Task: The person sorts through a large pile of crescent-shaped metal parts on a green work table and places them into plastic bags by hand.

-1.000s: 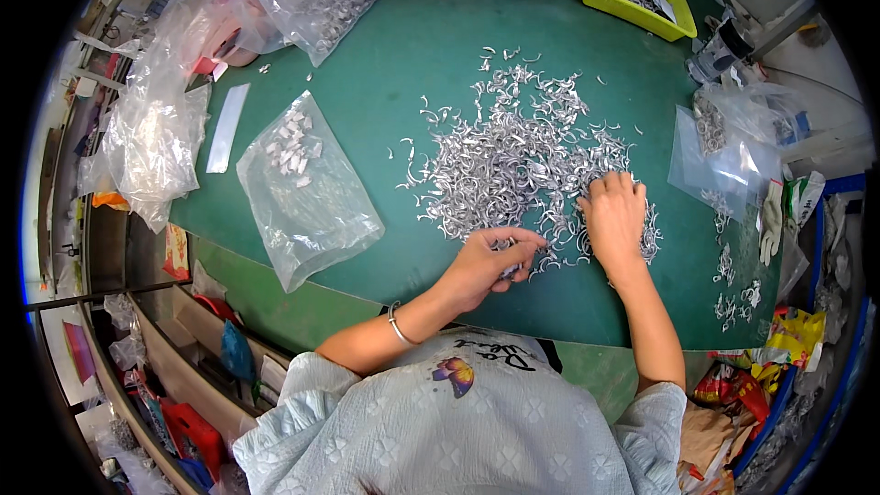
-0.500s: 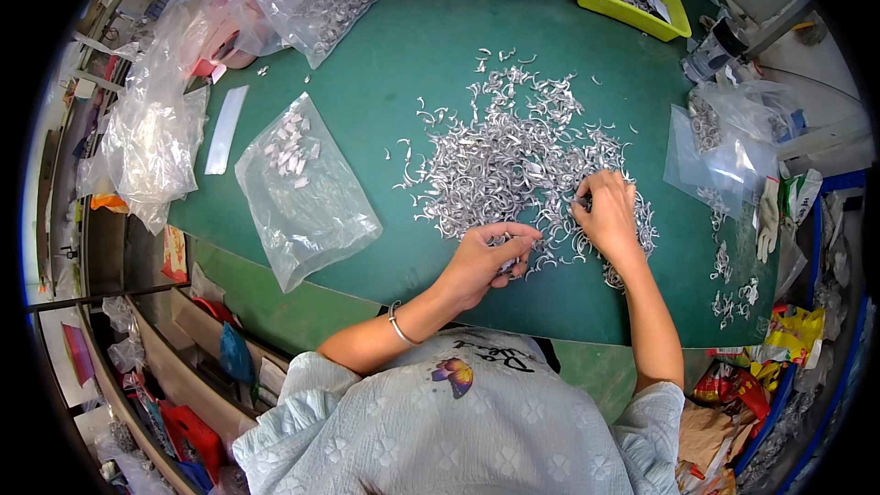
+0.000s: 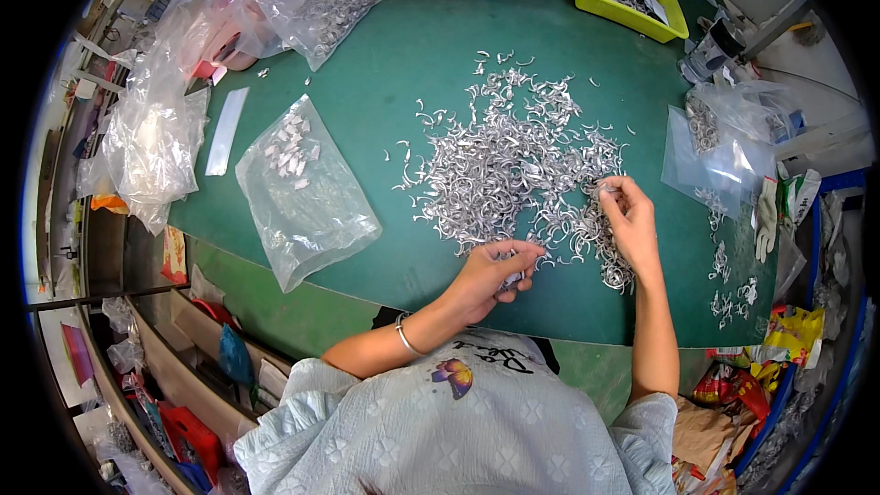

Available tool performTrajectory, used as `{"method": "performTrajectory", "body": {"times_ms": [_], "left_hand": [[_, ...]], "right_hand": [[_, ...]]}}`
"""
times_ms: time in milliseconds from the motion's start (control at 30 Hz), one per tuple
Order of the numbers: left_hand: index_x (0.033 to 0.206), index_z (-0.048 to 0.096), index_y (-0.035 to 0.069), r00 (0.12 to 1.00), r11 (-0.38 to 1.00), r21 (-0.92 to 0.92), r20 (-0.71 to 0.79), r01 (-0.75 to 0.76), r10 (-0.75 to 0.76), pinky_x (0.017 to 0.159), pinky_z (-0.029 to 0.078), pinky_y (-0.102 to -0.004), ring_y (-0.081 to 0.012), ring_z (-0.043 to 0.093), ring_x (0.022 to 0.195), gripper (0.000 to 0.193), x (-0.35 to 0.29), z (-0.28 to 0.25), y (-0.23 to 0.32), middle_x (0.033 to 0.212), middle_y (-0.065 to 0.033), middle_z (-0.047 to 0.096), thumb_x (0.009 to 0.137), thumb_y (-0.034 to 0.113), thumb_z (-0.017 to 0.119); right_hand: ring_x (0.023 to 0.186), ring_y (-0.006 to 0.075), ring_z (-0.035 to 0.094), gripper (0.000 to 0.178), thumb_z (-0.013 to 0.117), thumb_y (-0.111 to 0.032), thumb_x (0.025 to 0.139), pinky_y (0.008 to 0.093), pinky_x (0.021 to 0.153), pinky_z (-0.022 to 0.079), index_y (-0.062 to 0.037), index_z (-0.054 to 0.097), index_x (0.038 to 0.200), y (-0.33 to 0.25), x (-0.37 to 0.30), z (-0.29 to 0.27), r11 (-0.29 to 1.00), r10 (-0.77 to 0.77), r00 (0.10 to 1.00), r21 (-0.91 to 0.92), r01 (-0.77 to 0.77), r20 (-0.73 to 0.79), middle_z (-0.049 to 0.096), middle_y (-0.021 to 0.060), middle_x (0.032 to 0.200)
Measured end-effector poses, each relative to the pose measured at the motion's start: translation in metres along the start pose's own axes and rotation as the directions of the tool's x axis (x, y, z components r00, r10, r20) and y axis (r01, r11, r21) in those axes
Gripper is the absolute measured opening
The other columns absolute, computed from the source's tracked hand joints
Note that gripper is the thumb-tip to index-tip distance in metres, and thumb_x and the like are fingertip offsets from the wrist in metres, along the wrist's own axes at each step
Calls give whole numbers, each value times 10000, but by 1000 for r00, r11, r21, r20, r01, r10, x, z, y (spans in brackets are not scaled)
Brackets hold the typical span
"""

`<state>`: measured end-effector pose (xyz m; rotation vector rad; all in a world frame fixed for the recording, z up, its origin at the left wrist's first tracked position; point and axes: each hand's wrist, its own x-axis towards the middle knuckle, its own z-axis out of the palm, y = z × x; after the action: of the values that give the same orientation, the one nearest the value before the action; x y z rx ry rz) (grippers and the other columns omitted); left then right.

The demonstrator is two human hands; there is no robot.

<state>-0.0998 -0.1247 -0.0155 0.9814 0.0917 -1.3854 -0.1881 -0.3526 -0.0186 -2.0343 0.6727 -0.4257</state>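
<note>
Head view: left hand (image 3: pixel 481 284) cupped around metal pieces (image 3: pixel 513 280), apparently against spillage; right hand (image 3: pixel 634 227) pinched narrow (contents: I cannot tell) at the silvery pile (image 3: pixel 481 174), set on the green table (image 3: pixel 403 46) presumably for reach.

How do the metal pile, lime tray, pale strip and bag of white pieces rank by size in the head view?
1. Metal pile (largest)
2. Bag of white pieces
3. Lime tray
4. Pale strip (smallest)
</note>
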Motion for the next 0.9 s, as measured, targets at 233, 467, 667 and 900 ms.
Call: {"method": "performTrajectory", "body": {"times_ms": [233, 467, 667, 900], "left_hand": [[1123, 644, 50, 999, 999, -51, 37, 12, -11, 452, 328, -188, -97, 530, 681, 224, 2, 4, -6, 830, -7, 573, 943, 176, 604], [1151, 621, 78, 998, 996, -84, 56, -2, 6, 471, 330, -181, -89, 534, 691, 272, 7, 15, -6, 887, -2, 583, 961, 269, 586], [1006, 619, 75, 998, 996, 84, 56, -6, 2, 457, 318, -186, -87, 545, 670, 223, 14, 12, -5, 852, -8, 591, 951, 291, 603], [1030, 594, 60, 993, 992, -70, 65, 104, -99, 416, 309, -182, -92, 534, 651, 187, 17, 8, -4, 850, -33, 591, 949, 228, 595]], "right_hand": [[653, 45, 447, 148, 646, -41, 862, 213, 600, 384, -1, 656, 1004, -19, -18, -2, 982, -2, 1000, 187, 7, -25, 614, -12, 788], [692, 88, 544, 167, 671, -5, 817, 247, 623, 438, -10, 672, 984, -33, -44, 19, 957, -34, 982, 289, -22, 188, 679, 43, 844], [717, 122, 606, 119, 638, 6, 839, 257, 627, 468, 9, 692, 945, -38, -52, 26, 966, -217, 970, 166, 198, 106, 679, 84, 820], [794, 275, 630, 101, 632, -29, 854, 349, 715, 490, 16, 677, 932, -29, -40, 12, 966, -225, 969, -154, 209, -98, 670, 145, 856]]}}
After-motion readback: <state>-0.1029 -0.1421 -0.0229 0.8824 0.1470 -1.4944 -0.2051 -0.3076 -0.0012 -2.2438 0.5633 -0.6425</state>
